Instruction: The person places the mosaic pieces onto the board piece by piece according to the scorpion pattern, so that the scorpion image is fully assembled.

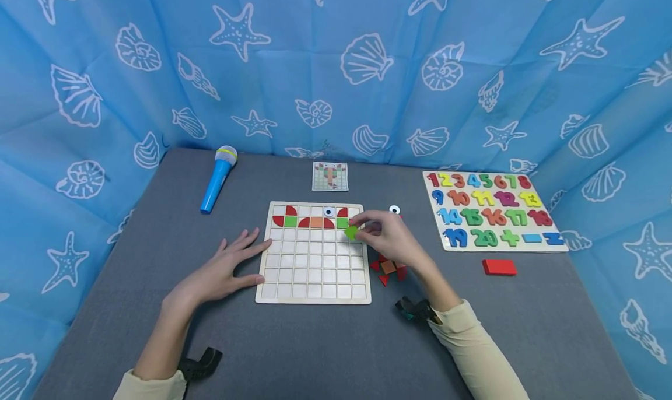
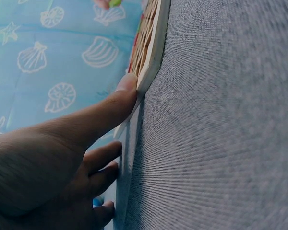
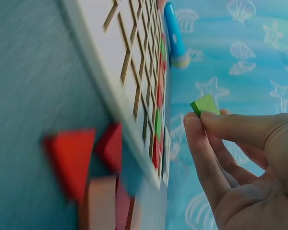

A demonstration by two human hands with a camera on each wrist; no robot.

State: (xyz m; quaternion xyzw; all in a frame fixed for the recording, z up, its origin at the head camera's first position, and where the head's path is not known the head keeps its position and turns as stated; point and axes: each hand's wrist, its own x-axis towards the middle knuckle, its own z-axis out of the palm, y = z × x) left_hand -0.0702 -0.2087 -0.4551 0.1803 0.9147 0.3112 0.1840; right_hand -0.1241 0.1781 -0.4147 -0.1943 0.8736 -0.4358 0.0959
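A pale wooden grid board (image 1: 314, 276) lies on the table, with red, green and orange pieces and a round eye piece (image 1: 328, 211) in its upper rows. My left hand (image 1: 223, 273) has its fingers spread at the board's left edge, the thumb (image 2: 128, 82) touching the rim in the left wrist view. Over the board's right side, my right hand (image 1: 389, 235) pinches a small green block (image 3: 206, 104) between thumb and fingertips, held above the squares. Loose red pieces (image 1: 384, 280) and an orange square (image 1: 388, 266) lie just right of the board, partly under that hand.
Behind the board lies a small pattern card (image 1: 329, 176). A blue toy microphone (image 1: 214, 185) is at the back left. At the right are a number puzzle board (image 1: 451, 199) and a red block (image 1: 499, 267). Another eye piece (image 1: 394, 210) sits beyond my right hand.
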